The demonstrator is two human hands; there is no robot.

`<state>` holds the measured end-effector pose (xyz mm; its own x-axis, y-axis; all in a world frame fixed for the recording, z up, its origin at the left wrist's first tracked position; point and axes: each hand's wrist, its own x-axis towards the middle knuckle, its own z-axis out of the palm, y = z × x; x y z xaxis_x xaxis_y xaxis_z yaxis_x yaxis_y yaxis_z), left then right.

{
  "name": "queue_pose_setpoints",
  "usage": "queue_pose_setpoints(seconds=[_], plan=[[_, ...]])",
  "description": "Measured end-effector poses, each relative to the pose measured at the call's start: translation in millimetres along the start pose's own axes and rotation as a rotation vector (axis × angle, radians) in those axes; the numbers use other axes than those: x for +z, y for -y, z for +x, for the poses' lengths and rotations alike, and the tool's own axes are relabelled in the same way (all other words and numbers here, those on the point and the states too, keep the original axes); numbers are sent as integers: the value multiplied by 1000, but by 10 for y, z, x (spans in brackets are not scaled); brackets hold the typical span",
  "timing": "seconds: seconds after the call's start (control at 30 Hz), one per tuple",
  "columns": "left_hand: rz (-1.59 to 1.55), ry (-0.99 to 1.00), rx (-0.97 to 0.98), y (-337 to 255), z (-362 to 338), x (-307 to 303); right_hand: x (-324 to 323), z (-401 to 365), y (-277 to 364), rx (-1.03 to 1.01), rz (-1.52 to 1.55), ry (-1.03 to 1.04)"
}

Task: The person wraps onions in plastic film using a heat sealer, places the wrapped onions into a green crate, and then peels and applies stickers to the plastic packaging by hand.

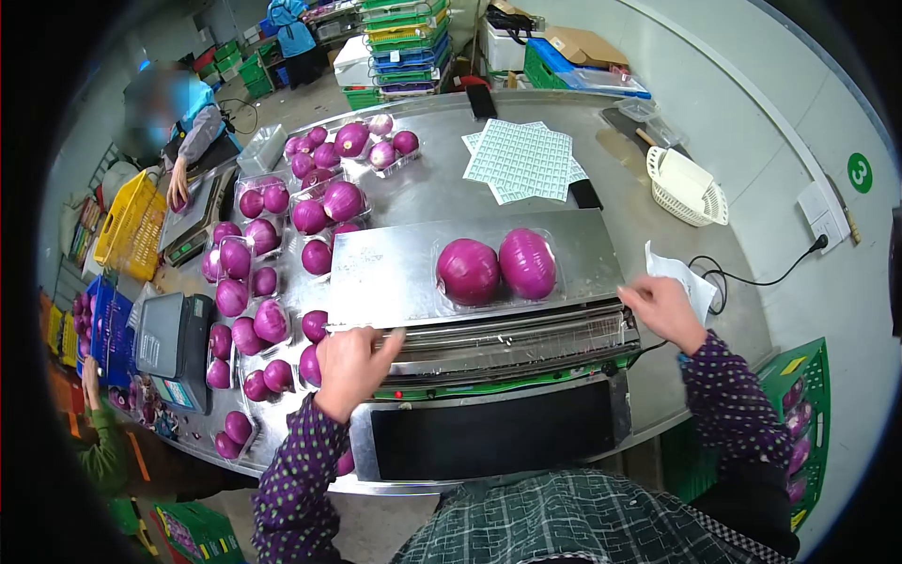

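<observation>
Two purple onions (498, 267) sit side by side in a clear tray on a flat metal plate (376, 273). Just in front of the plate is a wrapping machine (498, 352) with a shiny roller area and a dark pad (493, 430). My left hand (352, 368) is at the machine's left end, thumb apart from the bent fingers, with nothing visible between them. At its right end my right hand (665, 308) has thumb and forefinger pinched together. Whatever lies between those fingertips is too small or clear to make out.
Clear trays of onions (271, 321) fill the table's left side, beside a scale (174, 348). Label sheets (521, 160), a phone (481, 101) and a white basket (688, 188) lie farther back. Co-workers are at the left. A green crate (799, 423) of onions stands at right.
</observation>
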<state>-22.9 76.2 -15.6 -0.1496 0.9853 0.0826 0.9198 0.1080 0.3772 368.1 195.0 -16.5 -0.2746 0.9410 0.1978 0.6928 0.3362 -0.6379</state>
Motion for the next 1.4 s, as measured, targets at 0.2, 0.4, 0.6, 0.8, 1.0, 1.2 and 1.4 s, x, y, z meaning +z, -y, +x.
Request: queue_pose_setpoints(seconds=[0.2, 0.4, 0.6, 0.8, 1.0, 1.2, 1.4], plan=[[57, 177, 1, -84, 4, 456, 130, -113, -39, 256, -507, 599], [-945, 601, -515, -110, -510, -129, -345, -589, 275, 586, 580, 732], [-1950, -158, -50, -656, 213, -823, -471, 289, 895, 59, 1571, 85], [-508, 98, -279, -148, 1856, 838, 1086, 1399, -172, 354, 861, 40], [-477, 34, 177, -21, 1269, 849, 912, 1128, -240, -123, 512, 292], [-933, 496, -105, -154, 1109, 505, 655, 1084, 4, 326, 992, 792], [-841, 419, -114, -641, 62, -149, -59, 325, 686, 45, 463, 802]])
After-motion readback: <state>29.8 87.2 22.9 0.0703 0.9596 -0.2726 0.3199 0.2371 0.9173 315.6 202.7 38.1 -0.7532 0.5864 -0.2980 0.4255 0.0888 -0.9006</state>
